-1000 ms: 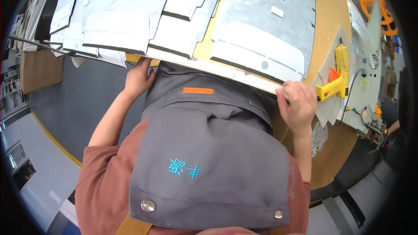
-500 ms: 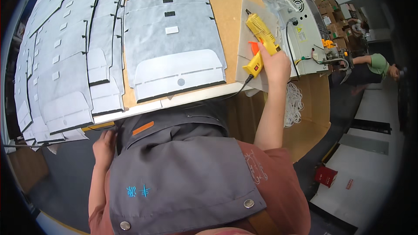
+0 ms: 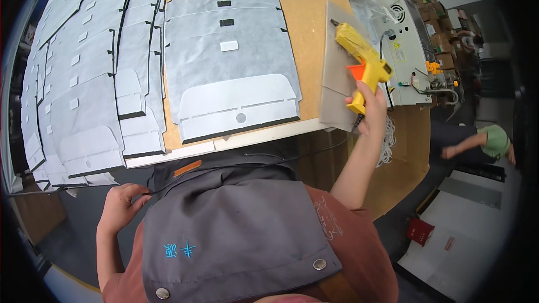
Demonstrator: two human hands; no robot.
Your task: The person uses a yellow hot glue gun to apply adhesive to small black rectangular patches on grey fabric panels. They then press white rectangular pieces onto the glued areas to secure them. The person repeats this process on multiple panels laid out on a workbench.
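Note:
A yellow hot glue gun with an orange trigger is gripped low on its handle by my right hand. Its nozzle points away from me, over a beige board on the table's right side. From the handle's base a black cord runs left across the front of my apron. Below the table edge, my left hand pinches that cord. On the table in front of me lies a grey fabric panel with a white flap, a small white patch and two black patches.
Overlapping rows of similar panels cover the table's left side. A pale machine with wires stands at the right. Below it sits an open cardboard box holding white cord loops. A person in green is at far right.
My right hand has shifted lower on the glue gun's handle. My left hand has moved up and out to the left, and the cord is now drawn across my apron.

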